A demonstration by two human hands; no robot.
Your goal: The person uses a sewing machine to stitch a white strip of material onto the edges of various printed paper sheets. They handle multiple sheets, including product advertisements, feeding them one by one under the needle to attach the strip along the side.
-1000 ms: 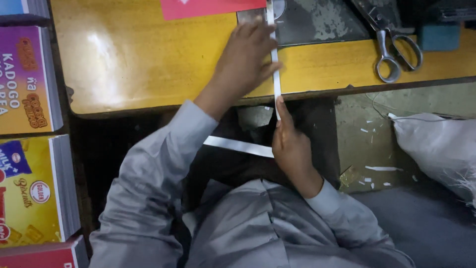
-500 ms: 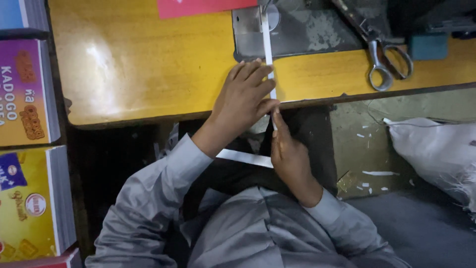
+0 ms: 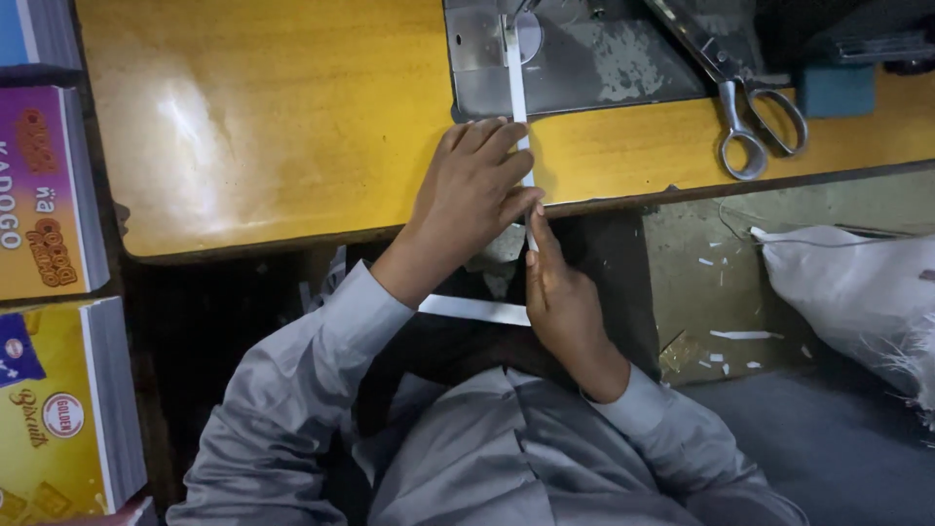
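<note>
At the far left, stacks of bright boxes (image 3: 44,195) sit beside the yellow wooden table (image 3: 273,127). The person's left hand (image 3: 474,190) lies flat near the front edge of the table, fingers stretched out and pressing down on a thin white strip (image 3: 514,73). The strip runs long and straight, from the gray metal plate (image 3: 594,58) at the back of the table, toward the person, and over the front edge. Just below that edge, the right hand (image 3: 562,297) pinches the strip between thumb and fingers, with one finger pointing up along it. The left hand is nearer the plate; the right hand is nearer the body. More of the strip bends off to the left under the hands. Scissors (image 3: 745,107) lie on the table to the right, and a white sack (image 3: 857,282) sits on the floor.

Compared with half a second ago, the left hand has slid a little closer to the front edge, and the strip still reaches to the plate.
</note>
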